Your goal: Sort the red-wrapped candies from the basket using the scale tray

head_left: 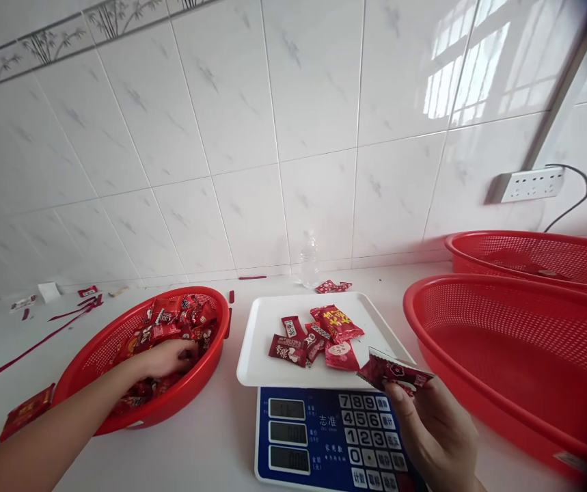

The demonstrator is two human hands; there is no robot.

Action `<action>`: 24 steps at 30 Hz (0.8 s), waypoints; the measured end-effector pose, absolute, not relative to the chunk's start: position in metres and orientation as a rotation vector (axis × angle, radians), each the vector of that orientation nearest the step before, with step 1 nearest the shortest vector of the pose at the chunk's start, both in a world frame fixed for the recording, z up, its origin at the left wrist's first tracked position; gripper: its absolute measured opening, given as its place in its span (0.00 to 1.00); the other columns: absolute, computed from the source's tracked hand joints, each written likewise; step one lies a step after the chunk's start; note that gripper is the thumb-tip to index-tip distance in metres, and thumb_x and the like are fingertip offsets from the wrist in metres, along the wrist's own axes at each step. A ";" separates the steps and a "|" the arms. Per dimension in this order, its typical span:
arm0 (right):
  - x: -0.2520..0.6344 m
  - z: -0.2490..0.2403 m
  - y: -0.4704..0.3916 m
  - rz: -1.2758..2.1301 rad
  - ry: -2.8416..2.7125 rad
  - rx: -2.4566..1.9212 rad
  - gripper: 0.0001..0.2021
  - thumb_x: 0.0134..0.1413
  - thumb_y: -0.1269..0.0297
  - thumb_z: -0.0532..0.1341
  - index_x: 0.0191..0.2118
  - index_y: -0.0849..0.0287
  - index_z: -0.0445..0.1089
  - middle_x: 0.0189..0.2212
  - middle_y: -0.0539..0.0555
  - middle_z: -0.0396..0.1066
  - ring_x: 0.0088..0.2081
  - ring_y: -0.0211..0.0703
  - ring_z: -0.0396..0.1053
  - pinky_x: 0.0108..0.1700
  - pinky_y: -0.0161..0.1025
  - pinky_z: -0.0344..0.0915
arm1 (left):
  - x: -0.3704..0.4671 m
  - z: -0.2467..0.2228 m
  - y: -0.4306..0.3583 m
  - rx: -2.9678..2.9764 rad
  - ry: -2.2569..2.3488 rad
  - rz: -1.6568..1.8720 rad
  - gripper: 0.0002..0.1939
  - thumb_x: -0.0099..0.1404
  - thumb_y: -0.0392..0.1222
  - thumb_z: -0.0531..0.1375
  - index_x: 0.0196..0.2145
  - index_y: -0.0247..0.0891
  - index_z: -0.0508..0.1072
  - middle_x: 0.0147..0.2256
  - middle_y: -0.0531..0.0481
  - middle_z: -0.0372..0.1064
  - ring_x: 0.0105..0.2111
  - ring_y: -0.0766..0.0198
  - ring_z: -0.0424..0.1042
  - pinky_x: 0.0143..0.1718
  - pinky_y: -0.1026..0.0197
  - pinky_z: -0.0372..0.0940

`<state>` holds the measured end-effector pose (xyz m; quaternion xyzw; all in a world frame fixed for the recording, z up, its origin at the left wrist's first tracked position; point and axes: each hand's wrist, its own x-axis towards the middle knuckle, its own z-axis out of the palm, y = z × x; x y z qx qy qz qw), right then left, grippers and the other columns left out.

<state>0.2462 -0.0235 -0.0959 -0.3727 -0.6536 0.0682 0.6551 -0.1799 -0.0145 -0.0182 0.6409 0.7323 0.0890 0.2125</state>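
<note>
My left hand reaches into the left red basket, which is filled with small red snack packets. Its fingers curl down among the packets, and whatever they grip is hidden. My right hand pinches a dark red snack packet between thumb and fingers, at the right front corner of a white tray. Several red packets lie together on the tray, one a brighter red with yellow print. Beneath the tray is a blue digital scale with displays and keys.
Two more red baskets stand at the right, one behind the other. A clear plastic bottle is by the tiled wall, near a red wrapper. Red ribbon and a flat red packet lie at the left. A power strip is on the wall.
</note>
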 end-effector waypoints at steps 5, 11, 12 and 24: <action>0.247 -0.094 -0.026 0.220 -1.465 -0.871 0.10 0.60 0.57 0.60 0.42 0.57 0.73 0.34 0.56 0.78 0.34 0.47 0.77 0.35 0.37 0.73 | -0.193 -0.002 -0.010 1.725 2.032 0.203 0.15 0.44 0.51 0.62 0.29 0.42 0.71 0.22 0.54 0.65 0.25 0.56 0.67 0.27 0.60 0.59; 0.246 -0.092 -0.025 0.252 -1.459 -0.836 0.09 0.61 0.59 0.60 0.41 0.56 0.74 0.35 0.56 0.78 0.35 0.47 0.77 0.36 0.37 0.73 | -0.206 0.016 -0.003 1.715 2.084 0.276 0.19 0.38 0.50 0.66 0.28 0.41 0.69 0.21 0.59 0.56 0.23 0.62 0.61 0.26 0.63 0.55; 0.245 -0.091 -0.025 0.252 -1.462 -0.824 0.09 0.61 0.59 0.59 0.41 0.56 0.74 0.35 0.56 0.78 0.35 0.46 0.77 0.36 0.37 0.73 | -0.206 0.020 -0.002 1.721 2.085 0.294 0.19 0.37 0.51 0.66 0.28 0.41 0.70 0.21 0.59 0.56 0.23 0.62 0.61 0.26 0.62 0.55; 0.244 -0.080 -0.026 0.159 -1.478 -0.807 0.06 0.61 0.64 0.59 0.42 0.55 0.72 0.31 0.53 0.78 0.31 0.42 0.76 0.33 0.33 0.71 | -0.045 0.041 0.019 1.925 1.632 0.744 0.18 0.60 0.51 0.59 0.45 0.40 0.71 0.41 0.46 0.71 0.42 0.55 0.73 0.41 0.56 0.68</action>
